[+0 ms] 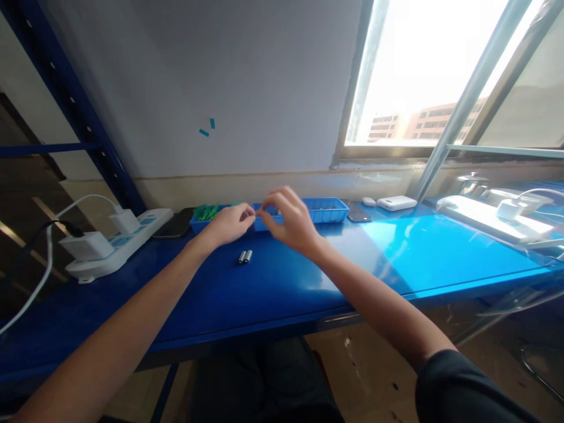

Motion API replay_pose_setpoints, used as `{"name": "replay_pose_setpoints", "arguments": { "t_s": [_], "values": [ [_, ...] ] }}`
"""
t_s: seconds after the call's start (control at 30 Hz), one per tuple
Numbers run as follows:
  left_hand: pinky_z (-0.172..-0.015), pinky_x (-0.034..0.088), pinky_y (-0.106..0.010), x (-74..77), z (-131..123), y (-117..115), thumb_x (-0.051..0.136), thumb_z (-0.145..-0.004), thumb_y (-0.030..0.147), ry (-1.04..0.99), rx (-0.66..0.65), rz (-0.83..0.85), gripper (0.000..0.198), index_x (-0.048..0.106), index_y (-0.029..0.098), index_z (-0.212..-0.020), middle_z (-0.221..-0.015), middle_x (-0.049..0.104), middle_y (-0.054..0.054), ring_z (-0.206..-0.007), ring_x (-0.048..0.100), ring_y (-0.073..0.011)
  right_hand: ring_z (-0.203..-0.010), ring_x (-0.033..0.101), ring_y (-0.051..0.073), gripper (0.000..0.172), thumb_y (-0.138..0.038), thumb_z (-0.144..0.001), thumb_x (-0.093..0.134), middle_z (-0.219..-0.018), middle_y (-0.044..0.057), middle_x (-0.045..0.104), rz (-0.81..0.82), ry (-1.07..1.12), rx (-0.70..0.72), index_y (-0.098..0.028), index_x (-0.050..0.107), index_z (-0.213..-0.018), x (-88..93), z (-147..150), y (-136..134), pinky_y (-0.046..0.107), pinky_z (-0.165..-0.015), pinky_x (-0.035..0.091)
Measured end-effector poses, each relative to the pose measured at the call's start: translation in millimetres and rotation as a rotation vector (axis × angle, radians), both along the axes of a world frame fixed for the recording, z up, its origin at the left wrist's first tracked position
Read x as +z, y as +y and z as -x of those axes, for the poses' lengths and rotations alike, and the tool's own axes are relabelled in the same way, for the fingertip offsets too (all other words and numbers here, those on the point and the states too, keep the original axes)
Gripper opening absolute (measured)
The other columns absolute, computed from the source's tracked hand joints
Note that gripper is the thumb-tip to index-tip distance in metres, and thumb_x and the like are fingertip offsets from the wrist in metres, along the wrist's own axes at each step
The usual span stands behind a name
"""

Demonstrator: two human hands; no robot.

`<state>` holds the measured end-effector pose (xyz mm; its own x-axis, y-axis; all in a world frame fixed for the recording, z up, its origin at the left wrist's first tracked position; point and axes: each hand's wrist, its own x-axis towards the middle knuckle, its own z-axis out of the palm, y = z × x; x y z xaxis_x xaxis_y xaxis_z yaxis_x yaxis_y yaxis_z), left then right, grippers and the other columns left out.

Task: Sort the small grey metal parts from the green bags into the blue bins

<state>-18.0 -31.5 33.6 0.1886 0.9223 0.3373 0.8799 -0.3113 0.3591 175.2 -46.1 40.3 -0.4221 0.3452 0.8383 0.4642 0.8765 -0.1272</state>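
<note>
My left hand (232, 223) and my right hand (288, 218) meet at the fingertips above the blue table, in front of the bins. Both pinch at something too small to make out between them. Behind my right hand stands a long blue bin (328, 215) with small dark parts inside, partly hidden by the hand. Another blue bin (197, 225), behind my left hand, holds green pieces (206, 212). Two small silver cylinders (245, 257) lie side by side on the table, just below my hands.
White power strips lie at the left (127, 241) and the right (480, 217), with chargers plugged in. A dark flat object (174, 224) is beside the green bin. A phone (359, 213) and a white box (397, 203) lie right of the long bin. The table's front edge (264, 326) runs below.
</note>
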Motion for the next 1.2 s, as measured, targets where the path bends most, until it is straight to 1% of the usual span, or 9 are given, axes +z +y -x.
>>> {"name": "replay_pose_setpoints", "arguments": {
  "t_s": [0.07,0.17,0.3,0.53,0.67,0.8,0.87,1.03,1.2],
  "values": [
    [-0.072,0.050,-0.031,-20.8,13.4,-26.3,0.053,-0.080,0.048,0.054,-0.038,0.131,0.037,0.064,0.020,-0.101,-0.087,0.069,-0.004,-0.079,0.065,-0.0218,-0.103,0.051,0.021,0.016,-0.024,-0.095,0.043,-0.106,0.011,0.055,-0.011,0.186,-0.160,-0.018,0.057,-0.099,7.4,-4.4,19.1,0.035,-0.090,0.043],
    [-0.079,0.050,-0.032,-42.3,26.8,-55.2,0.057,-0.077,0.053,0.109,-0.078,0.149,0.040,0.066,0.022,-0.100,-0.099,0.068,-0.006,-0.090,0.065,-0.0236,-0.107,0.049,0.026,0.016,-0.031,-0.092,0.052,-0.111,0.014,0.054,0.101,0.020,-0.310,-0.018,0.060,-0.099,-4.3,-4.9,38.5,0.041,-0.091,0.041],
    [-0.076,0.052,-0.032,-47.6,33.0,-68.4,0.060,-0.076,0.046,0.007,-0.036,0.115,0.035,0.064,0.021,-0.101,-0.091,0.069,-0.004,-0.082,0.065,-0.0214,-0.105,0.052,0.028,0.036,-0.043,-0.086,0.061,-0.108,0.013,0.059,0.260,-0.377,-0.125,-0.015,0.060,-0.109,-39.9,8.1,27.4,0.042,-0.089,0.042],
    [-0.073,0.053,-0.026,21.8,17.7,-56.2,0.063,-0.081,0.037,-0.400,0.178,-0.551,0.036,0.063,0.024,-0.114,-0.091,0.067,0.000,-0.078,0.062,-0.0141,-0.085,0.058,0.019,0.013,-0.020,-0.083,0.062,-0.094,0.009,0.062,0.271,-0.707,0.236,-0.014,0.064,-0.095,-39.8,31.9,0.7,0.030,-0.079,0.044],
    [-0.078,0.052,-0.030,41.9,-4.1,-19.2,0.060,-0.081,0.027,-0.260,0.090,-0.442,0.036,0.065,0.017,-0.115,-0.095,0.067,-0.005,-0.081,0.062,-0.0164,-0.085,0.056,0.018,0.008,-0.017,-0.080,0.061,-0.088,0.005,0.061,0.134,-0.550,0.228,-0.018,0.062,-0.088,-3.2,4.1,-14.8,0.030,-0.079,0.045],
    [-0.103,0.039,-0.038,10.1,-8.2,2.6,0.056,-0.083,0.039,0.010,-0.041,-0.202,0.062,0.044,0.017,-0.139,-0.123,0.059,-0.012,-0.116,0.053,-0.0261,-0.094,0.054,0.020,0.019,-0.028,-0.094,0.042,-0.098,0.008,0.057,-0.085,0.256,-0.043,-0.019,0.058,-0.099,26.7,-26.9,-6.6,0.038,-0.086,0.045],
    [-0.104,0.037,-0.040,-13.4,-3.9,2.0,0.050,-0.087,0.041,0.042,-0.016,-0.174,0.058,0.043,0.017,-0.139,-0.124,0.058,-0.012,-0.119,0.050,-0.0273,-0.100,0.053,0.022,0.028,-0.030,-0.097,0.032,-0.105,0.010,0.055,-0.083,0.393,-0.183,-0.020,0.055,-0.109,26.1,-31.0,11.9,0.042,-0.089,0.044],
    [-0.098,0.042,-0.040,-53.1,-5.5,-7.8,0.046,-0.088,0.042,0.063,-0.051,-0.044,0.050,0.051,0.014,-0.129,-0.110,0.062,-0.012,-0.108,0.055,-0.0274,-0.112,0.048,0.032,0.036,-0.040,-0.091,0.049,-0.117,0.016,0.053,0.272,-0.181,-0.438,-0.019,0.055,-0.119,-12.0,-23.2,50.5,0.051,-0.090,0.042],
    [-0.099,0.042,-0.038,-59.7,-31.2,-15.7,0.043,-0.090,0.038,0.080,-0.197,-0.015,0.044,0.055,0.015,-0.125,-0.113,0.063,-0.011,-0.108,0.055,-0.0253,-0.107,0.054,0.032,0.037,-0.044,-0.090,0.049,-0.114,0.015,0.058,0.403,-0.423,-0.520,-0.020,0.059,-0.116,-23.6,-36.4,37.1,0.046,-0.086,0.045]
  ]
}}
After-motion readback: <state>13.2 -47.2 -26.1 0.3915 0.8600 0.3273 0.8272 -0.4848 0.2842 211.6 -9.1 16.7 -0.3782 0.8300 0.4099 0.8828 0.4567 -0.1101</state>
